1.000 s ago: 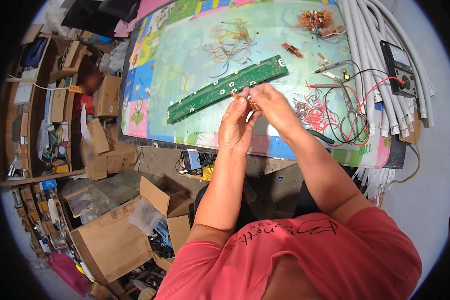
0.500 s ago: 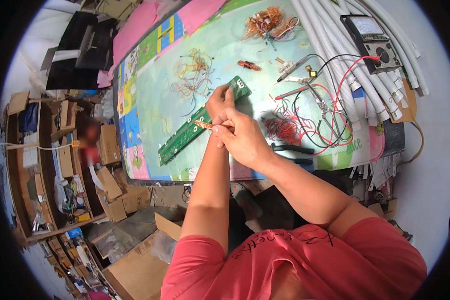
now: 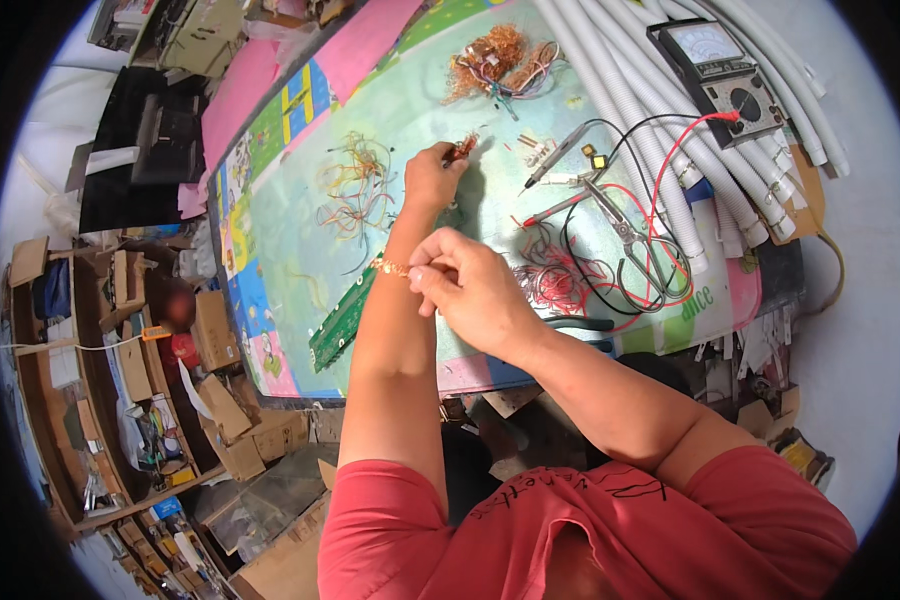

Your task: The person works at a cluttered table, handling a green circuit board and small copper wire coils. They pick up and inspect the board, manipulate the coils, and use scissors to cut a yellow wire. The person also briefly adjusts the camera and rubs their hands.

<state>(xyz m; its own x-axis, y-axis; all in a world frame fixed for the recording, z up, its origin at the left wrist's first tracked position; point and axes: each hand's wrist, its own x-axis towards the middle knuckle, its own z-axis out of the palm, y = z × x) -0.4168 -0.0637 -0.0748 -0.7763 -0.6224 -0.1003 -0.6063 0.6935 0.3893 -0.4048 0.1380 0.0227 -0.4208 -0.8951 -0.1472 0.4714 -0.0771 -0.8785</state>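
Note:
My right hand (image 3: 475, 295) pinches a short copper-coloured twist of wire (image 3: 393, 268) above my left forearm. Farther up the mat, my left hand (image 3: 435, 175) has its thumb and fingers closed on a small copper bundle (image 3: 461, 147). The long green circuit board (image 3: 335, 325) lies partly hidden under my arms. Thin loose wires (image 3: 355, 180) are left of my left hand, with a larger copper tangle (image 3: 490, 70) at the back. Red wires (image 3: 555, 280), scissors (image 3: 635, 250), meter probes (image 3: 560, 150) and black-handled pliers (image 3: 575, 323) lie right of my hands.
An analogue meter (image 3: 715, 80) rests on white corrugated tubes (image 3: 640, 90) along the mat's right side. Pink sheets (image 3: 365, 40) and a black panel (image 3: 140, 140) are at upper left. Shelves of cartons (image 3: 80, 380) stand left, with a blurred person in red (image 3: 178, 345).
My left hand has left my right hand, moved forward past the board and closed on the small copper bundle. My right hand keeps the copper twist, now farther left.

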